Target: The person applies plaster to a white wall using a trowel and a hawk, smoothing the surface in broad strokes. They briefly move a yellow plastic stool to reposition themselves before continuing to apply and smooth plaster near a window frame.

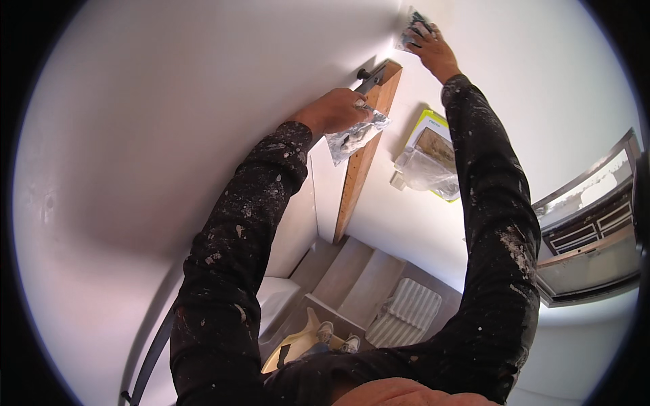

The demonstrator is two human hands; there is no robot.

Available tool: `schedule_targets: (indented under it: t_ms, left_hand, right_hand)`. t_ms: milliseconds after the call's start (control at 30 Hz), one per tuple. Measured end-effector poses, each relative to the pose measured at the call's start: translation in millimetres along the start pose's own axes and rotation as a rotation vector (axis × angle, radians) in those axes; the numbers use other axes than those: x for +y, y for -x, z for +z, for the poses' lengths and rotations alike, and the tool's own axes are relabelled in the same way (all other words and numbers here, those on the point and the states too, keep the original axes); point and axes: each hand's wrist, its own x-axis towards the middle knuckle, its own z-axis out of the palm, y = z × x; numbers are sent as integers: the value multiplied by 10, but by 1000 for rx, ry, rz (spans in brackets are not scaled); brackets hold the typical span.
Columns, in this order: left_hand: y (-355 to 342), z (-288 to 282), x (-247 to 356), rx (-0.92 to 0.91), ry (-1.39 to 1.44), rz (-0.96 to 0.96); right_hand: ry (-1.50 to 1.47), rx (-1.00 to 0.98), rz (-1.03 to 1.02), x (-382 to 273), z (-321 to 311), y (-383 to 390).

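My right hand (437, 55) is raised high, its fingers closed around a wide putty knife (408, 35) with a smeared metal blade. That blade lies against the white wall close to the corner. Lower and to the left, my left hand (335, 111) grips a second wide filling knife (349, 141). White filler is spread over its blade, and the handle is mostly covered by my fingers. This left hand is beside a wooden post (369, 152) and a dark metal bracket (369, 80).
A yellow-green-edged wall box (423, 152), partly wrapped in clear plastic, hangs near my right forearm. At the right is a framed window (596, 230). Far below are brown steps (345, 271), a striped grey slab (406, 311) and a yellowish stool (298, 338) by my shoes. A dark handrail (152, 352) runs at lower left.
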Motion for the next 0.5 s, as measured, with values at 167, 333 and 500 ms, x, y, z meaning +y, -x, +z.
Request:
schedule_targets:
  t_ms: [167,333,500]
  left_hand:
    - [-28,-9,-69,-48,72,-44]
    - [-89,-23,-65,-108,106,-52]
    - [-61,8,-31,-36,27,-17]
  right_hand:
    - [48,-140,20,246,-321,512]
    - [37,-9,-53,245,-486,440]
    - [-9,114,-121,36,-235,107]
